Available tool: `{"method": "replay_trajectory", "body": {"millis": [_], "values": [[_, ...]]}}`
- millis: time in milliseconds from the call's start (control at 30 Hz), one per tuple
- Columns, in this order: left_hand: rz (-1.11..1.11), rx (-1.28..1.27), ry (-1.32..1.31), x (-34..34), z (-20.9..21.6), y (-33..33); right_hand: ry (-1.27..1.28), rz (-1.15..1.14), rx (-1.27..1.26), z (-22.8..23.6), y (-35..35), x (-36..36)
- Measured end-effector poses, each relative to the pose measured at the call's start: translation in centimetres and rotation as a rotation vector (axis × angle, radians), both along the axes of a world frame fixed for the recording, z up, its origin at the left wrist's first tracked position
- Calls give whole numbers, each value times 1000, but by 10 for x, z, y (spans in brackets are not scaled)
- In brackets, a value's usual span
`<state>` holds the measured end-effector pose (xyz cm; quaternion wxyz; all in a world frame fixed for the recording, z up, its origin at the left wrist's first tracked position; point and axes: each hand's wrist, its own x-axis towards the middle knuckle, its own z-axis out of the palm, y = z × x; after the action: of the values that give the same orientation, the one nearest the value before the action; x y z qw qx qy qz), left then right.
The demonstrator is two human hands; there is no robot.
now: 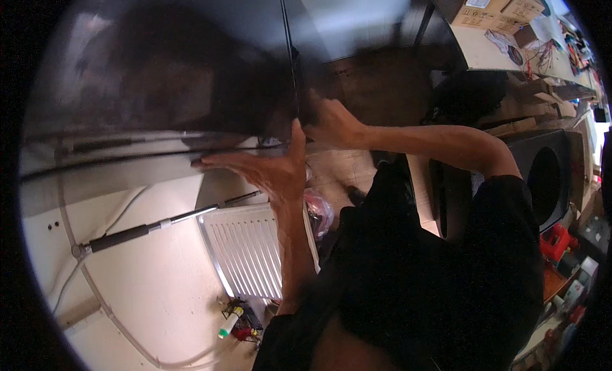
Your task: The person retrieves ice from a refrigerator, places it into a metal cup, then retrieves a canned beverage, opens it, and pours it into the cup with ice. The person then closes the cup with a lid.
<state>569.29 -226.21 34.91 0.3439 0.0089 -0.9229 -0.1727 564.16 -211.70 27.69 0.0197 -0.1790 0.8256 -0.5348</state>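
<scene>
A large dark, glossy panel [191,71] fills the upper left and mirrors parts of the room. My left hand [274,170] lies along its lower edge, fingers stretched out to the left and thumb pointing up; it is open. A thin dark strip [288,46] runs down the panel to my left thumb. Close to the right of that thumb is my right hand [341,125], fingers curled in at the panel's lower corner. Its fingertips are dim and partly hidden, so what they hold cannot be made out.
Below the panel, a gas strut [146,232] crosses a white surface. A ribbed white metal panel [245,250] stands beside my left forearm. Cardboard boxes [494,7] sit on a bench at upper right. A black speaker box [542,173] and a red tool [554,242] are at right.
</scene>
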Motion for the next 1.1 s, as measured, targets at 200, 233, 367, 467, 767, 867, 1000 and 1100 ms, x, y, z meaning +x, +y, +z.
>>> {"method": "replay_trajectory", "body": {"millis": [200, 233, 367, 467, 767, 867, 1000, 1100], "values": [[-25, -83, 27, 0, 2, 5, -228, 16, -41, 32, 16, 3], [-4, -72, -3, 3, 6, 8, -249, 37, -17, 37, 16, 2], [20, -38, -99, 14, 16, 16, -290, 16, 64, 42, 33, 5], [-6, 91, -55, 7, -4, 13, -336, -54, 171, 46, 80, 6], [89, 379, 52, 13, -6, 36, -171, 38, 115, 41, 199, -10], [82, 246, -30, 21, -5, 40, -184, 14, 100, 39, 226, -19], [32, 120, -100, 32, -10, 44, -213, -38, 142, 37, 261, -28], [86, 162, -201, 49, -25, 41, -163, -152, 105, 33, 284, -33]]}}
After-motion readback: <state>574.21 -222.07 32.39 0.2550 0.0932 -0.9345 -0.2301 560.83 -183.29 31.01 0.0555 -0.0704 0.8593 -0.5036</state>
